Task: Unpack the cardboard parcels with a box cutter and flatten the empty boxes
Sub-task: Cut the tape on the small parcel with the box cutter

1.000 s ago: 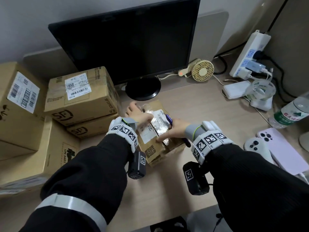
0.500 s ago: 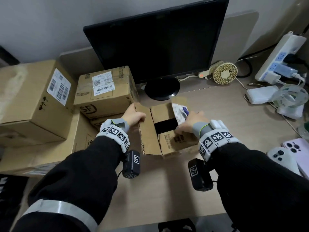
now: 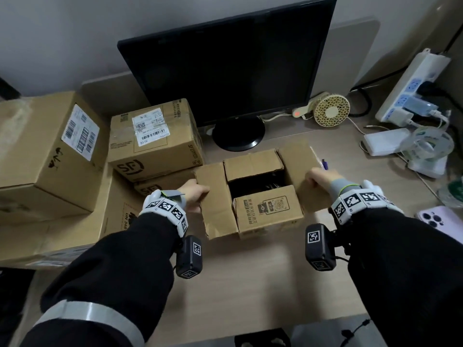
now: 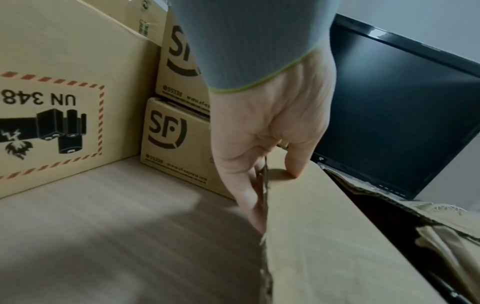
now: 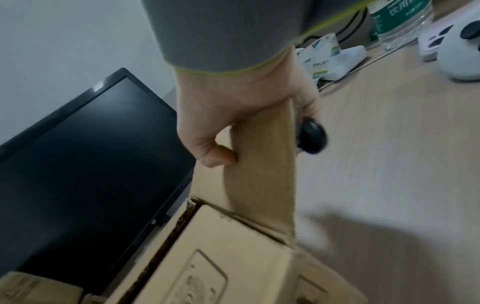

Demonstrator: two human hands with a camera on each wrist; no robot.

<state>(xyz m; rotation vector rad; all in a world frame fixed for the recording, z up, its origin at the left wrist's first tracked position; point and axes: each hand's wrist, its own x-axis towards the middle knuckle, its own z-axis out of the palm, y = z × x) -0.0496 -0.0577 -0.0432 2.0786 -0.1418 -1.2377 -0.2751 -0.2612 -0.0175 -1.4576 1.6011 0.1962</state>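
Small cardboard parcel (image 3: pixel 269 214): on the counter (image 3: pixel 250 276) in front of the monitor (image 3: pixel 225 68), top open, four flaps spread, dark interior showing. Left hand (image 3: pixel 194 196): thumb and fingers pinching the edge of the left flap (image 3: pixel 215 204). Right hand (image 3: pixel 319 180): curled round the right flap (image 3: pixel 304 171), thumb on its inner face, also holding a dark-ended box cutter (image 5: pixel 311 136) against the flap's outer side. Sealed boxes (image 3: pixel 152 139): stacked at the counter's left, just beside the parcel.
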